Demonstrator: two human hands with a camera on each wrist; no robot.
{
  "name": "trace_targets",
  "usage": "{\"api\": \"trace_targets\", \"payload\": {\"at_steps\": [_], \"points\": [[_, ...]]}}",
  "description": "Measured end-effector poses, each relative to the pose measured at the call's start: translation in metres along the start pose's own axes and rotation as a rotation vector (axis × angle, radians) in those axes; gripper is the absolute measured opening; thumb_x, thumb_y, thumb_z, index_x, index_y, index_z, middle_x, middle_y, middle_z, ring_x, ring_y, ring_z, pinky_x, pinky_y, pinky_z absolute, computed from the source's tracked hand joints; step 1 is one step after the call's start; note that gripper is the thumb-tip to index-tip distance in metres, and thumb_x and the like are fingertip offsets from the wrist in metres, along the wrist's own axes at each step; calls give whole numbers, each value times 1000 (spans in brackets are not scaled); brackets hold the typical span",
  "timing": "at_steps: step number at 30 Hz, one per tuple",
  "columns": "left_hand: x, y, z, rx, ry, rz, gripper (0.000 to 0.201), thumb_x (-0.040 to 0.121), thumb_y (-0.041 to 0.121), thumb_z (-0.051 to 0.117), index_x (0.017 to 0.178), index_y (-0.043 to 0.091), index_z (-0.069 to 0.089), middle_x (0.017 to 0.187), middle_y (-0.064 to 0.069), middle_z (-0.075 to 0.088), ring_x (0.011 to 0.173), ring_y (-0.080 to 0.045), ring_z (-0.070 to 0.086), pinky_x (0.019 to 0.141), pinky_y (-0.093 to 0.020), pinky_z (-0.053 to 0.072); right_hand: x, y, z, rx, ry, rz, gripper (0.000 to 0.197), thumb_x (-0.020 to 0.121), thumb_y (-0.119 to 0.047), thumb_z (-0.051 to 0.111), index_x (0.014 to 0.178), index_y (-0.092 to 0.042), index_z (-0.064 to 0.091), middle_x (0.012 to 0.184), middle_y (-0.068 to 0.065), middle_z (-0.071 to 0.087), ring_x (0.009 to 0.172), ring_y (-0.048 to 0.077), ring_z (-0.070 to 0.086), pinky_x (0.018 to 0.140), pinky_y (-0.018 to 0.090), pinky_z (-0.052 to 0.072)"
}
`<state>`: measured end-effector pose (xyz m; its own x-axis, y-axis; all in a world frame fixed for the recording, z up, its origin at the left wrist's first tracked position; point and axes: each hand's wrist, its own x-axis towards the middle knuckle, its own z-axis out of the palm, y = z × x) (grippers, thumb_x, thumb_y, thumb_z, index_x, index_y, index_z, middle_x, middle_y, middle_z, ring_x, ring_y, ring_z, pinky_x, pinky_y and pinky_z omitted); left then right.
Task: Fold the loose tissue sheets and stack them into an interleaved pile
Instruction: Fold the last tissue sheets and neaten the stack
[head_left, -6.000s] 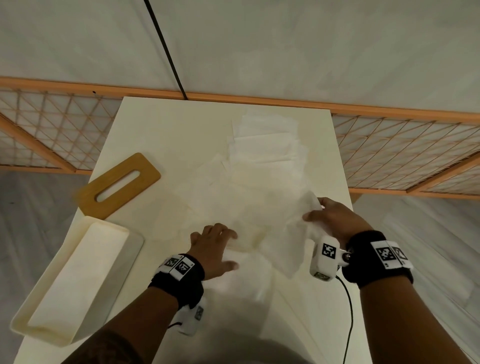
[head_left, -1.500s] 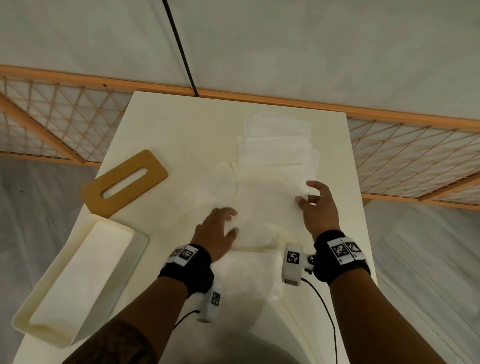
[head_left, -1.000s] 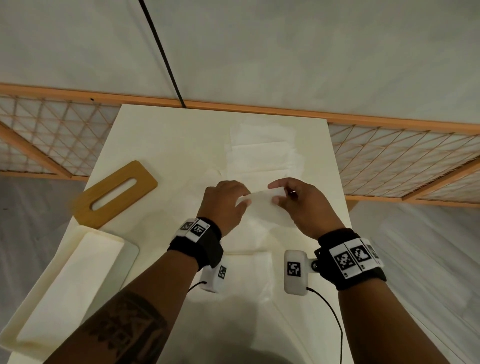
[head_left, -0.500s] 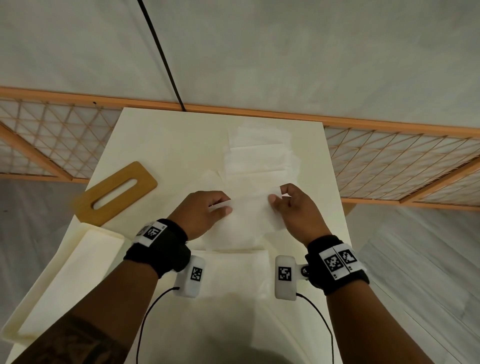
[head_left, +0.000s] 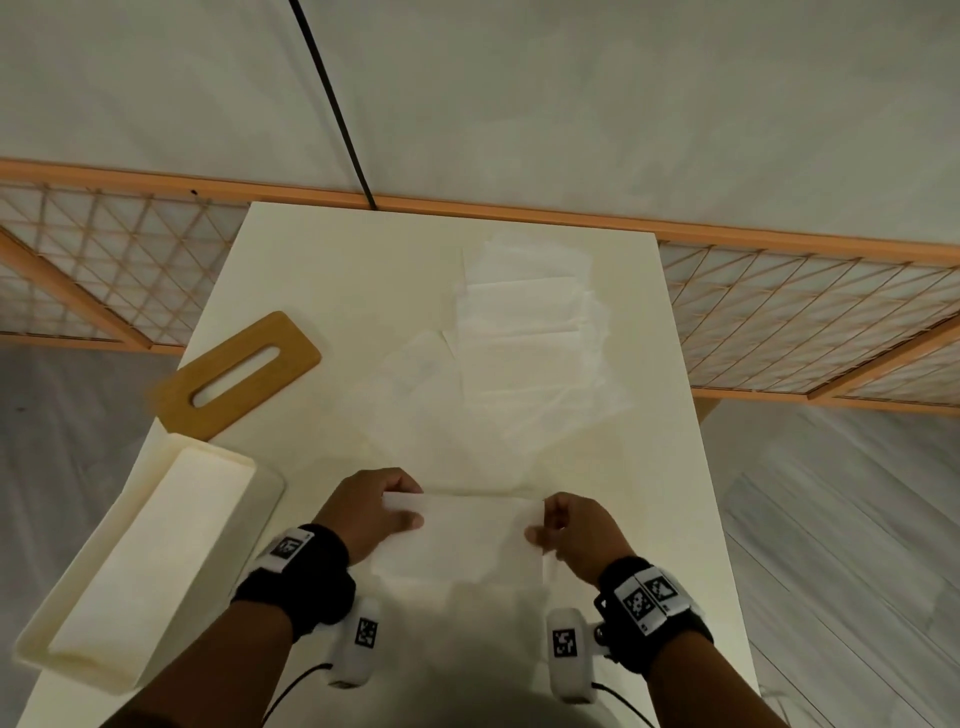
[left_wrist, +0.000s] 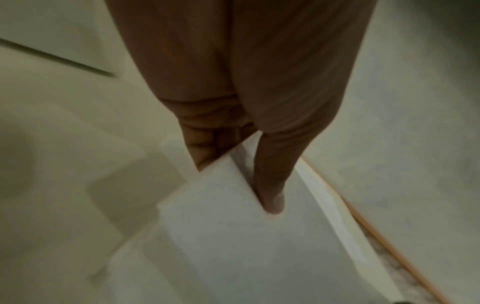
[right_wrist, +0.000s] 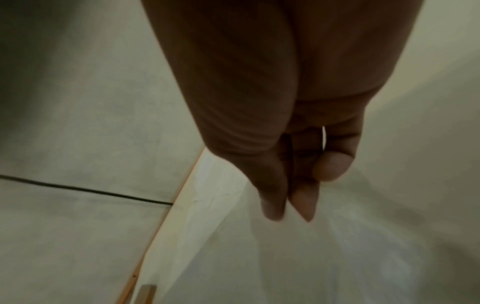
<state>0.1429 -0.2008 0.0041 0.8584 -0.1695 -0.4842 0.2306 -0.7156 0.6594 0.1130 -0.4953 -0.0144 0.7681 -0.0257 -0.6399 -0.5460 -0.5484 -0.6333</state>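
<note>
— Why is she holding that tissue sheet (head_left: 462, 535) by both ends?
— Keeping it taut, probably, for a straight fold. The left hand (head_left: 371, 512) and right hand (head_left: 576, 532) are each pinching an edge, near the table's (head_left: 322, 260) front.

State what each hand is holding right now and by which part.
Both hold one tissue sheet: the left hand pinches its far-left corner, the right hand pinches its far-right corner, over the table.

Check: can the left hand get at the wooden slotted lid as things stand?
Probably not yet: the left hand pinches the tissue sheet together with the right hand. The way to the wooden slotted lid looks free otherwise.
</note>
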Motion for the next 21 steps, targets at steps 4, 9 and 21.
{"api": "trace_targets", "payload": {"at_steps": [4,9,21], "points": [[4,-6,14,-9,49,-23,20,74,21,84,85,28,69,86,12,71,82,-6,63,68,-17,44,1,-1,6,-82,100,18,21,79,-19,83,92,-16,66,79,-4,74,71,7,67,62,16,45],[11,-6,21,47,40,-39,22,74,18,83,86,27,67,86,10,69,83,-9,62,70,-19,46,5,-7,8,-153,133,20,26,80,-15,82,85,-17,58,75,-5,66,62,1,58,50,8,37],[20,-10,27,442,95,108,54,70,43,84,112,35,52,111,16,46,98,-11,52,78,-28,42,39,-37,-19,-147,305,31,25,85,-33,77,94,-17,60,92,-1,66,91,22,64,73,23,41]]}}
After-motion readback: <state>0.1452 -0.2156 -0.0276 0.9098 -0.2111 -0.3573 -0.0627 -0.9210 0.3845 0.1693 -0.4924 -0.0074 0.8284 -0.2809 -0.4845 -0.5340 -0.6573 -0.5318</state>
